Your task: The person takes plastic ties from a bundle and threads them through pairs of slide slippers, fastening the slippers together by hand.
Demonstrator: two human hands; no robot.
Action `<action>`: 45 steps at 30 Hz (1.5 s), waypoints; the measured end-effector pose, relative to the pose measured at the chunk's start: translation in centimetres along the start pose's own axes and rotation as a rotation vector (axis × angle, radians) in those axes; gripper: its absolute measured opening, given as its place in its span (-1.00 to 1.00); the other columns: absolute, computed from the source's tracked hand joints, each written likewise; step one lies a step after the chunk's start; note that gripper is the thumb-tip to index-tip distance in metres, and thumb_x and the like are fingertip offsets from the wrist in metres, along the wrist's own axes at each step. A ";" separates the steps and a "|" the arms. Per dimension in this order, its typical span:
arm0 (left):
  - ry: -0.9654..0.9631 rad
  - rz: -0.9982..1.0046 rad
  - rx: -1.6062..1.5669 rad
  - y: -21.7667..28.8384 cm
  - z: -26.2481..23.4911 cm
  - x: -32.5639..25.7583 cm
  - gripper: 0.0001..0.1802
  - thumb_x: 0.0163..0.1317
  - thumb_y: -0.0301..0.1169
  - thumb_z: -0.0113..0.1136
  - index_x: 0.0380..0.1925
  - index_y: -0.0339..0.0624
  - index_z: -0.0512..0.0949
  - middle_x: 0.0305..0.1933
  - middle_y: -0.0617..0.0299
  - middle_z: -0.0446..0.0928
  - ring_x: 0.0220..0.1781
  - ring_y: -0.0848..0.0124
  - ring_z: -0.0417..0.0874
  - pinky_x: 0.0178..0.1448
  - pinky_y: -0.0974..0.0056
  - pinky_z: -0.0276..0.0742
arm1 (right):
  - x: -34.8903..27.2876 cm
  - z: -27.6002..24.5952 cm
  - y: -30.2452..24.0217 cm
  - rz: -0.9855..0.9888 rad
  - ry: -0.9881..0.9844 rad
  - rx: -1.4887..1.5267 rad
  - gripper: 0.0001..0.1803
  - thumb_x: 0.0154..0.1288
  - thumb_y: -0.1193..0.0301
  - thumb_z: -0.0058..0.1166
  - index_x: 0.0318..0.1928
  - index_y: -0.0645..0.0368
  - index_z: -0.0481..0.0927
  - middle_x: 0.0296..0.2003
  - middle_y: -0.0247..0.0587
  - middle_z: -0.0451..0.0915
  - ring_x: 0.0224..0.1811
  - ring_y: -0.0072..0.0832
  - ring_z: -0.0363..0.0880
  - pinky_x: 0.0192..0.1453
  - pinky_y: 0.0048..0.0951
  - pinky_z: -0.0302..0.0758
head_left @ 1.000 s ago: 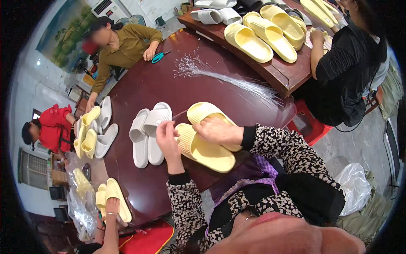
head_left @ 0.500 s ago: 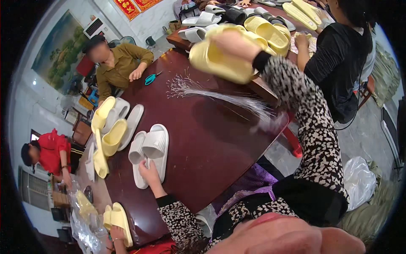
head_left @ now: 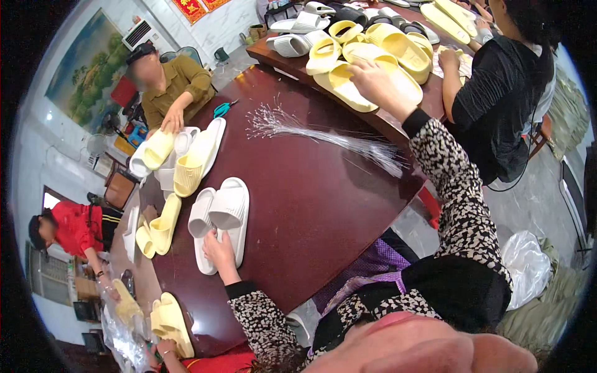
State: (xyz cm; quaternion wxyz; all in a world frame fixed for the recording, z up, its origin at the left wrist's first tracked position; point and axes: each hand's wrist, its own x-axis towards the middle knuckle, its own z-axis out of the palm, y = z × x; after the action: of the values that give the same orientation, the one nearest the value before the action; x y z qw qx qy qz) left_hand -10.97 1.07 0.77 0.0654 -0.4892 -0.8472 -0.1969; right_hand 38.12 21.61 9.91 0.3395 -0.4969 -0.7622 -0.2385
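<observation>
My left hand holds the near end of a pair of light grey slippers, fingers curled at their soles. The pair lies side by side on the dark red table. My right arm stretches to the far right, where my right hand is over yellow slippers at the edge of a heap. Its fingers look apart and touch or hover just above the strap; contact is hard to tell. A bundle of thin whitish wire ties lies spread on the table between my hands.
Teal-handled scissors lie at the table's far edge. Opposite, a person in an olive shirt handles yellow and grey slippers. At lower left, another person's hand touches a yellow pair beside clear plastic bags. A person in black sits right.
My right hand has moved a yellow slipper from mid-air to the heap, and its fingers have spread. Across the table, the person in olive has moved yellow slippers. My left hand stays.
</observation>
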 end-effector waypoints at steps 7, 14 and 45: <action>-0.008 0.151 -0.025 -0.2 -0.5 0.0 -0.66 0.07 -0.28 0.18 -0.18 -0.22 0.51 -0.06 0.08 0.46 0.03 0.06 0.41 0.12 0.01 0.27 | -4.3 -1.2 -3.3 -0.041 -0.140 0.241 -0.81 0.12 0.41 0.08 -0.23 0.16 0.59 -0.21 -0.20 0.56 -0.05 -0.28 0.48 0.07 -0.26 0.36; -0.071 0.380 -0.155 4.6 0.4 -3.0 -0.67 0.05 -0.33 0.18 -0.21 -0.30 0.50 -0.16 -0.06 0.41 -0.09 0.03 0.43 0.03 0.08 0.34 | -6.7 0.7 -5.0 -0.122 -0.312 0.409 -0.78 0.10 0.45 0.08 -0.21 0.22 0.57 -0.23 -0.12 0.57 -0.09 -0.19 0.51 0.05 -0.25 0.41; -0.017 0.516 -0.325 7.8 3.5 -7.3 -0.66 -0.04 -0.27 0.30 -0.25 -0.17 0.53 -0.27 0.01 0.35 -0.19 0.06 0.45 -0.10 0.08 0.39 | -9.5 8.3 -8.6 0.047 -0.388 0.426 -0.79 0.16 0.33 0.05 -0.33 0.25 0.53 -0.35 0.03 0.54 -0.24 -0.05 0.52 -0.17 -0.15 0.45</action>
State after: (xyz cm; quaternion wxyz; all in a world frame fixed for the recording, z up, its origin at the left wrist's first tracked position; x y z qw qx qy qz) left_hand -0.33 0.07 -2.49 0.0272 -0.6938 -0.6529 -0.3026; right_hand 30.48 18.40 -2.88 0.2893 -0.4682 -0.8342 0.0345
